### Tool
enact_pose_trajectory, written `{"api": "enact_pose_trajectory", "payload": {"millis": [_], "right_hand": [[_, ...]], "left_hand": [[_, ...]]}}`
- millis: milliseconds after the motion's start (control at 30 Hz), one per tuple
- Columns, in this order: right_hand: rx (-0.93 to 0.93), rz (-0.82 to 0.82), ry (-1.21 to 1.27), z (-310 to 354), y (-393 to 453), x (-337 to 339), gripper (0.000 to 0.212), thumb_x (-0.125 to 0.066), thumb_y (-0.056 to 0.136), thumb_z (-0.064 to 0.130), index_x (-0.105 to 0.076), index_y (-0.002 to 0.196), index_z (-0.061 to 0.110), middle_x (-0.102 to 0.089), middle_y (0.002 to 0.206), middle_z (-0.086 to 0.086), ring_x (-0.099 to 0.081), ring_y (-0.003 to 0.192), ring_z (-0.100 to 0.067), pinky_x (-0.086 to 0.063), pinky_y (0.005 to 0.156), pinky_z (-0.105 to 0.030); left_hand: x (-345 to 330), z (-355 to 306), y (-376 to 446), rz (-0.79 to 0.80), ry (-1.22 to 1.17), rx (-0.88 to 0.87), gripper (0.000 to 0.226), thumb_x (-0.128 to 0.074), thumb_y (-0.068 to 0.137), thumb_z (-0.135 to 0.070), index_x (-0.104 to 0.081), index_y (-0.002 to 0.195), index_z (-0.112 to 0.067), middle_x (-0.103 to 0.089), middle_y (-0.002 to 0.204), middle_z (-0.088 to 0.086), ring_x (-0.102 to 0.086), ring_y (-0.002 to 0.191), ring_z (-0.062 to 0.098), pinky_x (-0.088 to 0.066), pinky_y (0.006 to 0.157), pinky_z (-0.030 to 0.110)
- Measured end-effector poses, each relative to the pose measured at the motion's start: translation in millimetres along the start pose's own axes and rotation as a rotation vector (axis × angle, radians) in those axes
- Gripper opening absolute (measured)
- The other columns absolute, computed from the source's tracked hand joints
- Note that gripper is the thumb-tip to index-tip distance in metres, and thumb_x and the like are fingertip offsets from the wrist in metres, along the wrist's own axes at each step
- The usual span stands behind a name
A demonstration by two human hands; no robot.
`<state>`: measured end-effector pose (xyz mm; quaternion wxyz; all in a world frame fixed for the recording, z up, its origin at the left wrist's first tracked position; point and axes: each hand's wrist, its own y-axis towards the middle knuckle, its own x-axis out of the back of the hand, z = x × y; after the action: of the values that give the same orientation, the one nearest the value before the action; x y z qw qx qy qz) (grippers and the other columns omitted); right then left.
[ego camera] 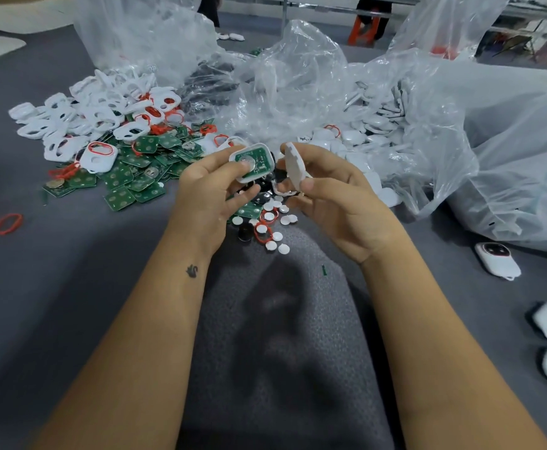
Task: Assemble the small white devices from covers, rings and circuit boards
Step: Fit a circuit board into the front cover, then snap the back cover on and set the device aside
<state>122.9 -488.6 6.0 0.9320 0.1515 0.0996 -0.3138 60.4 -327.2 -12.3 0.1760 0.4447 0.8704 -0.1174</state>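
White plastic shell with the green circuit board (pixel 256 159) already sitting in it, that's what we had pinched in our left hand (pixel 213 186), up over the middle of the grey bench (pixel 70 254). Our right hand (pixel 327 196) was gripping the matching white cover (pixel 294 167) edge-on, just beside the shell but not touching it yet. So we'd say we were at the closing step: board in, lid about to go on. Next move probably called for turning the cover flat, lining up its outline with the shell and pressing till it snapped, without knocking the coin cell (pixel 246 161) on the board.

Containers: the crumpled clear plastic bags (pixel 298 82) along the far edge of the bench. The one toward the far right spilled white covers (pixel 379 125); what the others held we couldn't make out. Loose piles sat outside them, ring-fitted white frames (pixel 99 115) and green boards (pixel 142 170) toward the far left, small white discs (pixel 277 222) below our hands. Finished devices (pixel 498 259) lay along the right edge.
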Motion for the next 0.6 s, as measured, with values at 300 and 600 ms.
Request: {"api": "enact_pose_trajectory", "payload": {"millis": [300,600], "right_hand": [[-0.044,-0.547,-0.054,-2,8,10,0.031,-0.055,0.080,-0.008,-0.064,0.099,0.015,-0.055,0.073,-0.001,-0.047,0.054,-0.010,-0.039,0.057,-0.023],[-0.063,-0.607,-0.203,-3,6,11,0.026,-0.066,0.081,-0.009,-0.056,0.085,0.015,-0.054,0.065,-0.003,-0.051,0.050,-0.010,-0.041,0.048,-0.022]], "left_hand": [[-7,-1,-3,0.057,-0.007,0.021,0.016,-0.060,0.090,0.004,-0.067,0.092,-0.010,-0.074,0.074,-0.001,-0.071,0.069,0.008,-0.056,0.061,0.019],[-9,6,-1,0.066,0.136,0.008,0.017,-0.062,0.089,0.004,-0.067,0.091,-0.011,-0.074,0.077,0.000,-0.072,0.075,0.012,-0.056,0.063,0.020]]}}
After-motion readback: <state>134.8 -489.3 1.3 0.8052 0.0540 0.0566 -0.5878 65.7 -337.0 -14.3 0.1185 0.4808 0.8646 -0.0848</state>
